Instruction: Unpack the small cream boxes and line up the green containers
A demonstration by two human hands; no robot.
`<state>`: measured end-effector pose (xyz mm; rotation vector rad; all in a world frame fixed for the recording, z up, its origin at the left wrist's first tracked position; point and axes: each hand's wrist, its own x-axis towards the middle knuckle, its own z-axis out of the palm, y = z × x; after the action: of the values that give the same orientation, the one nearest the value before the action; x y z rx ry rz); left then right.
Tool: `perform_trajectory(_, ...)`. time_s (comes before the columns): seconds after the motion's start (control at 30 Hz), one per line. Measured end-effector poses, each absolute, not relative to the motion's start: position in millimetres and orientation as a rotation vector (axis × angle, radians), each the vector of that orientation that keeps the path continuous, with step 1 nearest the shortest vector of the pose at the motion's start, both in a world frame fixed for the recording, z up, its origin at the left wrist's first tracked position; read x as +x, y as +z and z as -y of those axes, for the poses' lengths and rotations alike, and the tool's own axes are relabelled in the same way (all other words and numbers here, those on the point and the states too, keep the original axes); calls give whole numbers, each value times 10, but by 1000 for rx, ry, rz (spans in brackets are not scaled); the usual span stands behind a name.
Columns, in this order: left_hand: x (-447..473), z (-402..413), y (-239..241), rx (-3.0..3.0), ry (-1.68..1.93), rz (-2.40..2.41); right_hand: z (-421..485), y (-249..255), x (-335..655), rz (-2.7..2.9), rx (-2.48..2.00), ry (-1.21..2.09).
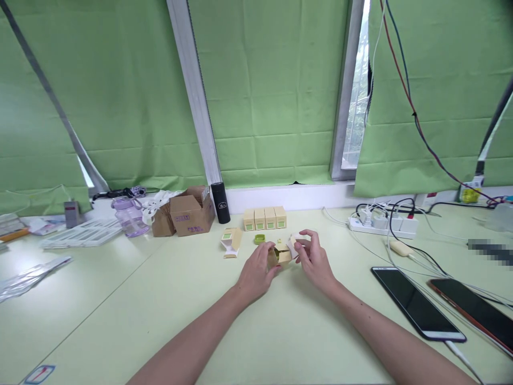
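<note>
My left hand (258, 272) and right hand (315, 259) met straight ahead of me, fingers clamped on a small yellow carton (282, 254). Its flaps looked open, though my fingers hid much of it. At twelve o'clock a row of four cartons (264, 218) stood shut, seemingly finished. At ten o'clock an opened carton (231, 241) and a green piece (259, 239) lay unhandled

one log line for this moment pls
left hand: grips small yellow box | right hand: pinches its open flap | nearby: green cap, opened carton, row of four boxes
</note>
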<state>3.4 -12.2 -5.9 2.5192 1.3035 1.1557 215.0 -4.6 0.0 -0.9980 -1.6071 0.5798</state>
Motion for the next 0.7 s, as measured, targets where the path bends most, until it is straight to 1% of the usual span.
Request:
perform_trajectory(0.07,41,137,-30,2524,1112,-1268,-8,-9,2181,1602,-970,471)
perform_trajectory(0.17,49,157,8,2532,1072,-1259,-89,-33,2242,1633,-869,191)
perform_trajectory(0.3,50,170,19,2527,1041,-1257,-168,-83,2321,1792,-731,-83)
perform_trajectory(0.43,47,160,-16,2529,1053,-1242,-206,-141,2341,1943,-650,-137)
perform_trajectory(0.7,54,121,-62,2456,1083,-1248,-140,-109,2301,2019,-727,-213)
